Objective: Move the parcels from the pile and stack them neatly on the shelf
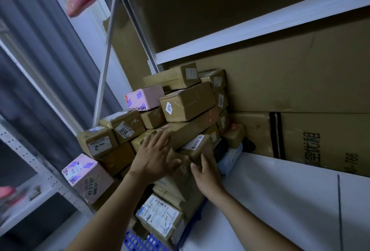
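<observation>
- Many taped brown cardboard parcels [188,100] and two pink boxes [145,96] already heaped on the white metal shelf board [280,186], leaning rather than squared; more labelled parcels [158,216] waiting at 6 o'clock over a blue perforated crate [140,240]; probably well along, tidying left
- Left hand [156,154] flat, fingers spread, pressing the stack front; gripping nothing
- Right hand [206,172] at 3 o'clock of it, fingers curled on a small brown parcel [200,146]; firm hold uncertain

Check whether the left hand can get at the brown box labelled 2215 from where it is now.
Probably yes. The left hand lies flat on a long brown parcel just below the box labelled 2215, whose labelled end faces out with nothing in front. Boxes rest against it, so lifting may shift them.
</observation>
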